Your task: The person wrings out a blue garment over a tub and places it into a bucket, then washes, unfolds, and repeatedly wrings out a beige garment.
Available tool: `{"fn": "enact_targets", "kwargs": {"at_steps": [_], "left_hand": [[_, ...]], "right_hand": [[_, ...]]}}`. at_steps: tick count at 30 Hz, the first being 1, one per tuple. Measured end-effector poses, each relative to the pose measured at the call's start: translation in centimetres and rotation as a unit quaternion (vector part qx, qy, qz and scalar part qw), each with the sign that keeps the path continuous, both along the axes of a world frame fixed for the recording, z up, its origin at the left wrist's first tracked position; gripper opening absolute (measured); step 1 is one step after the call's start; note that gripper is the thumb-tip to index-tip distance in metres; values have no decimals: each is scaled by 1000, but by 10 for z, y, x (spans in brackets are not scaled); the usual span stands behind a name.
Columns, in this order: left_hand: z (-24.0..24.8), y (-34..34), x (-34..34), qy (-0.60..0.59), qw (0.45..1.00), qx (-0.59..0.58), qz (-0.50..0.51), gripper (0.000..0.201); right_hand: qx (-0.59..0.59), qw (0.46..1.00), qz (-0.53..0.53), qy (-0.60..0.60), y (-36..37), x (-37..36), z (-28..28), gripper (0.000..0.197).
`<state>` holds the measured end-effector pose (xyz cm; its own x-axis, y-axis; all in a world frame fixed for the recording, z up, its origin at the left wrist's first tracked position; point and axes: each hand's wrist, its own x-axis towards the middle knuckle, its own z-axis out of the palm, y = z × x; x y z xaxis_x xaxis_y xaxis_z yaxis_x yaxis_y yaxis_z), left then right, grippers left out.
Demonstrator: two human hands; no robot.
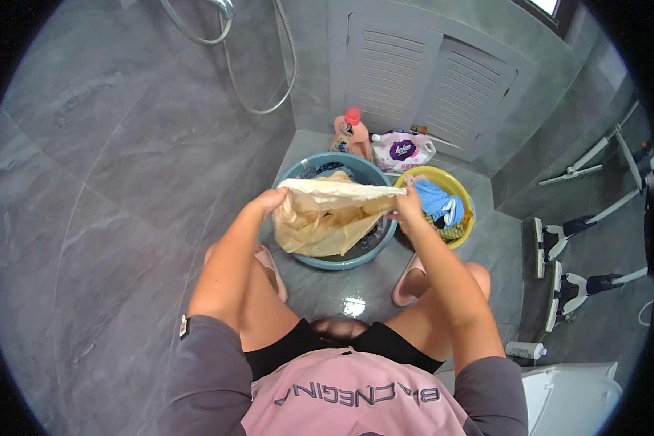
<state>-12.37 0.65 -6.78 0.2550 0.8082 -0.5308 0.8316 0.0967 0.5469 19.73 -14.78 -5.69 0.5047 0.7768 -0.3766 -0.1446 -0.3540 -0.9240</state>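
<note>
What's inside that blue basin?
In the blue basin, dark cloth shows at back and right. Pale yellow cloth, held by the left hand and right hand, covers the middle; what lies beneath can't be seen.

Grey floor (327,292) — blue basin (341,264), yellow basin (471,214), pink bottle (352,139)

1. Two basins: blue basin (345,264), centre; yellow basin (469,218), three o'clock.
2. One beige cloth (309,224), centre.
3. One pink bottle (356,139), twelve o'clock.
4. Two louvred doors (394,76), one o'clock.
5. Two flat mops (574,293), three o'clock.
</note>
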Motion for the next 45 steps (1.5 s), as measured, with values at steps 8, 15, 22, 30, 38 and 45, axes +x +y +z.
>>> {"fn": "enact_targets", "kwargs": {"at_steps": [8,15,22,30,38,45], "left_hand": [[170,-29,130,-479,865,-92,122,42],[318,-17,134,-674,733,-9,95,33],[319,-13,97,-654,750,1,99,32],[112,40,83,-510,819,-66,255,24],[-116,20,84,-292,929,108,202,32],[-181,-42,121,91,977,181,-71,45]], "right_hand": [[249,952,64,164,47,-65,173,25],[461,869,105,147,60,-94,314,19],[517,846,80,101,59,-52,309,21],[246,958,-83,122,87,-6,99,24],[-117,968,-127,-183,81,-50,-120,44],[-133,884,196,-404,49,-63,-185,78]]}}
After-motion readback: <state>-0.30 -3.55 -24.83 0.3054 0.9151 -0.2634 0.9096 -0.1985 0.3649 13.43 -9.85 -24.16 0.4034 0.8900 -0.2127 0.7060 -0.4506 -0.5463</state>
